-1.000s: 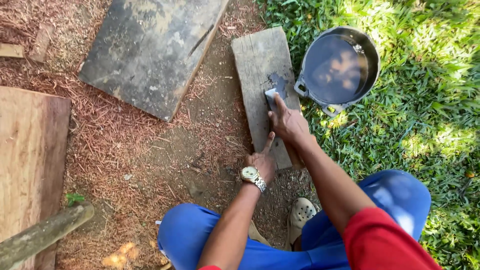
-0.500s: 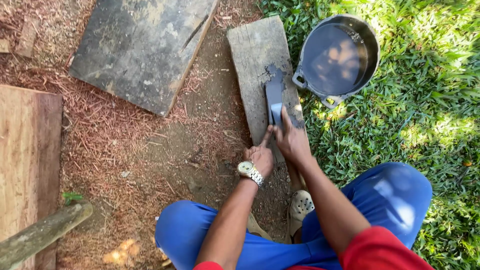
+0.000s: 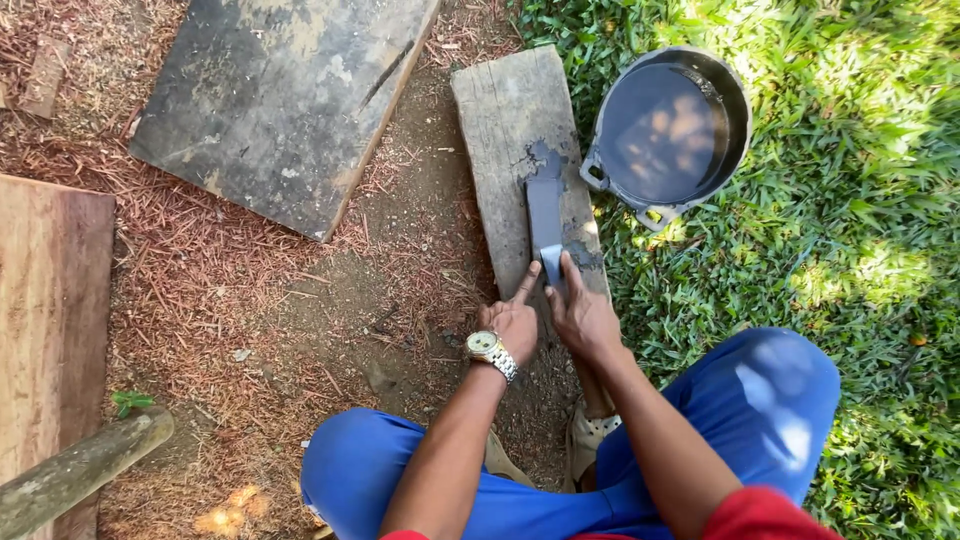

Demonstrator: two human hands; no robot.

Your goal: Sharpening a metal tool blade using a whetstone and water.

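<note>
- Watched this one up close: a flat grey blade (image 3: pixel 545 212) lay lengthwise on a wet sharpening stone on the weathered plank (image 3: pixel 505 130), just left of a pot of water (image 3: pixel 668 130) on the grass.
- Left hand (image 3: pixel 512 325) had one finger stretched onto the blade's near end, right hand (image 3: pixel 582 315) pressed fingertips flat on it. No proper grip that I could see.
- Wet stone, bare fingers: one slip and fingertips could've met the edge.
- The pot sat near enough to get knocked over.

Bare dirt ground (image 3: pixel 330 300) strewn with dry needles, sunlit grass (image 3: pixel 850 230) at right, dappled light
</note>
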